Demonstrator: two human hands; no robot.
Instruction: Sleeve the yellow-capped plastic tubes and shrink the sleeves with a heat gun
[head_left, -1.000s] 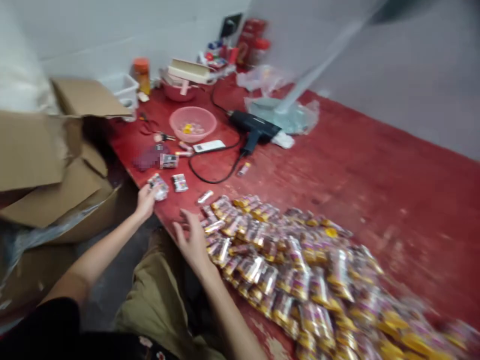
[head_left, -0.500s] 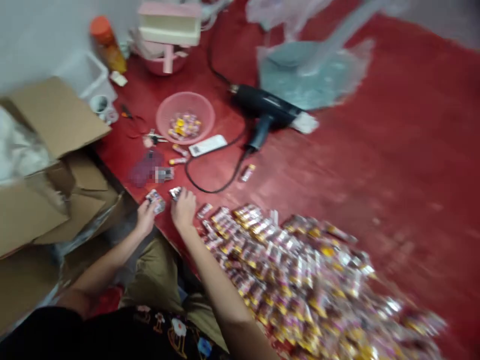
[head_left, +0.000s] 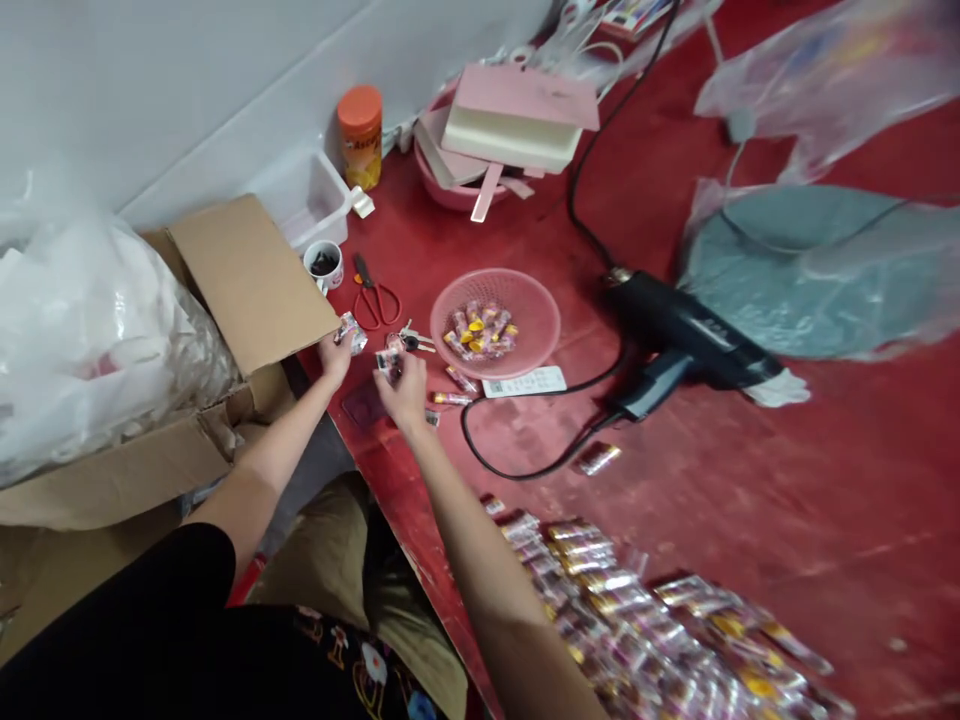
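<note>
My left hand (head_left: 334, 360) is closed on a small, shiny printed wrapper (head_left: 352, 335), held over the table edge beside the cardboard box flap (head_left: 255, 285). Close by on the right, my right hand (head_left: 409, 395) pinches another small printed piece (head_left: 387, 362); its exact kind is too small to make out. That hand is over a dark purplish flat thing (head_left: 363, 405) and partly covers it. Just beyond the fingers lie a bunch of keys (head_left: 412, 340) and red-handled scissors (head_left: 375, 300). A pink mesh basket (head_left: 546, 330) holds several small wrapped tubes (head_left: 480, 330).
A black heat gun (head_left: 697, 340) lies on the red table (head_left: 840, 480), its cord looping near my right arm. Many wrapped tubes (head_left: 630, 610) cover the near right. A mug (head_left: 324, 264), white tray (head_left: 319, 200), orange-lidded jar (head_left: 360, 140) and grey-green bagged disc (head_left: 810, 270) stand farther back.
The view has swung left, so the table's things appear farther right. Both hands have moved farther along the table edge, toward the keys and scissors, still holding their small pieces.
</note>
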